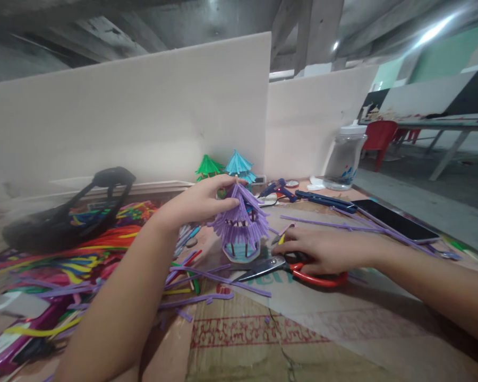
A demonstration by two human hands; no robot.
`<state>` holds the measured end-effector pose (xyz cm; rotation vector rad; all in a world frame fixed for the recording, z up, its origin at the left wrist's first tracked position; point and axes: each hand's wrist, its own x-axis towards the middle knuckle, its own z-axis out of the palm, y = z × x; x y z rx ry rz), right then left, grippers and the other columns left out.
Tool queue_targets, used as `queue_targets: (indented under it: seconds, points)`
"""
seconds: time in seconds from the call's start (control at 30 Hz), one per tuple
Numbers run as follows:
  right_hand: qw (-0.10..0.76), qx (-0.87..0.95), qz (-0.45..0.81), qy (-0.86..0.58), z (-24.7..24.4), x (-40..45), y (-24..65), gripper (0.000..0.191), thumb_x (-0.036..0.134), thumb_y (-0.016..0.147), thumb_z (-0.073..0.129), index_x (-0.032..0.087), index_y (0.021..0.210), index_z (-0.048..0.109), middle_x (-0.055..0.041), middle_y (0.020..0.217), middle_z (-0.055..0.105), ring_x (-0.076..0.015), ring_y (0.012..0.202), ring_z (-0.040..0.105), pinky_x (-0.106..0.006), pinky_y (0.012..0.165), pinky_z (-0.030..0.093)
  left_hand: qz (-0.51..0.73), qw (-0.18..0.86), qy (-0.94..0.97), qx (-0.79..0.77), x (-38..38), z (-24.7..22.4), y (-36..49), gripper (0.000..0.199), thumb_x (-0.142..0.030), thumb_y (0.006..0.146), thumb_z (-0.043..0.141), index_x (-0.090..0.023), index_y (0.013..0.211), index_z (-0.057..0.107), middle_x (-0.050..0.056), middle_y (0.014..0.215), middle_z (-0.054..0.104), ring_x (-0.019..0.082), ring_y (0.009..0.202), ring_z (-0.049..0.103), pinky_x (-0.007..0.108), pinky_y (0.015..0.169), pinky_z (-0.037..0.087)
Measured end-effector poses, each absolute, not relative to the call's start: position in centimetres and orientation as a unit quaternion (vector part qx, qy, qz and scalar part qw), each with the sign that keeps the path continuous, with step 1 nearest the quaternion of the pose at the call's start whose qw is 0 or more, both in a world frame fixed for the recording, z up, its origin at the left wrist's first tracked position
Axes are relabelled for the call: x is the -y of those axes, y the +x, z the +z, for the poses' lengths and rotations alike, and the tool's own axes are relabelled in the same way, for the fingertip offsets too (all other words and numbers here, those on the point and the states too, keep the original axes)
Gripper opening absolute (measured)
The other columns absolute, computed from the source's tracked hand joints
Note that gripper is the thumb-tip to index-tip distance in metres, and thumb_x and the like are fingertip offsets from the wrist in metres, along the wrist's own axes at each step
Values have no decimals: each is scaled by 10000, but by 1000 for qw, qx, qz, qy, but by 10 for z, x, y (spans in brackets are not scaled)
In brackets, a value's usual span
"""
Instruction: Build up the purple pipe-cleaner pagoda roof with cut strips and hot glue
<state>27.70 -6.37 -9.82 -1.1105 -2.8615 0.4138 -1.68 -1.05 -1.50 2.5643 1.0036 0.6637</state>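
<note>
The left hand (207,195) closes its thumb and fingers around the upper roof of a purple miniature pagoda (245,225), which stands directly below them, long axis vertical, peak pointing up. The right hand (322,252) curls over the red-handled scissors (269,267), whether gripping I can't tell; their blades point leftward before the pagoda's base, near loose purple strips (247,286).

Green hut (209,165) partly behind the left hand (202,199)
</note>
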Motion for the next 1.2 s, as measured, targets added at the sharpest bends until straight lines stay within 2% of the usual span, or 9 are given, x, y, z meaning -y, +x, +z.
queue_targets:
  seconds: [0.1,0.17,0.33,0.5,0.6,0.77,0.97,1.07,1.2]
  points:
    - [34,926,138,-349,-87,65,275,378,319,830,685,284,1207,675,-62,1138,653,-238,1026,614,-331,856,457,230,174,886,-362,9,-16,-19,520,-388,860,579,-188,1340,575,90,1266,630,242,1062,617,360,909,486]
    - [85,914,101,-382,-80,67,267,202,355,900,615,233,1025,717,-53,1004,694,-206,902,629,-309,774,448,232,184,884,-362,7,-17,-18,513,-422,881,556,-203,1345,570,86,1259,636,236,1026,631,355,873,500]
    - [228,878,-66,-416,-70,70,232,255,377,948,561,181,814,652,-35,748,668,-159,687,568,-275,625,349,273,170,889,-325,3,-20,-11,381,-422,927,488,-181,1150,682,82,1246,661,234,1135,601,342,960,461]
    - [241,861,-104,-436,-63,65,202,287,390,945,551,175,809,683,-33,683,664,-144,613,541,-275,562,272,301,166,872,-348,2,-21,-7,442,-499,930,451,-158,1021,718,71,1009,720,221,923,649,316,801,488]
    - [259,847,-3,-464,-62,60,195,309,389,925,554,183,736,685,-16,600,637,-124,543,516,-271,525,267,299,156,873,-352,2,-21,-7,440,-497,926,450,-157,991,722,63,965,716,212,877,643,310,773,482]
    - [279,803,275,-448,-65,55,191,305,343,910,551,184,663,632,14,481,580,-104,447,521,-240,465,350,298,133,881,-341,6,-19,-4,406,-462,930,445,-166,941,722,55,960,722,216,894,649,306,789,478]
    - [322,641,560,-414,-77,61,186,296,382,889,546,175,687,610,51,402,508,-58,316,351,-199,344,238,295,98,890,-333,18,-15,1,382,-399,958,426,-156,963,721,53,918,718,199,841,641,285,738,459]
    - [362,580,620,-385,-82,65,182,284,382,870,556,173,681,583,65,383,483,-49,303,332,-185,343,224,296,85,889,-339,21,-14,3,385,-387,964,425,-146,990,725,63,934,718,201,847,640,285,733,457]
    - [347,597,617,-378,-87,66,182,345,466,899,544,174,725,599,62,396,508,-52,306,347,-180,350,246,307,93,885,-338,20,-15,2,363,-376,962,446,-150,1006,726,66,979,730,207,896,656,295,769,464]
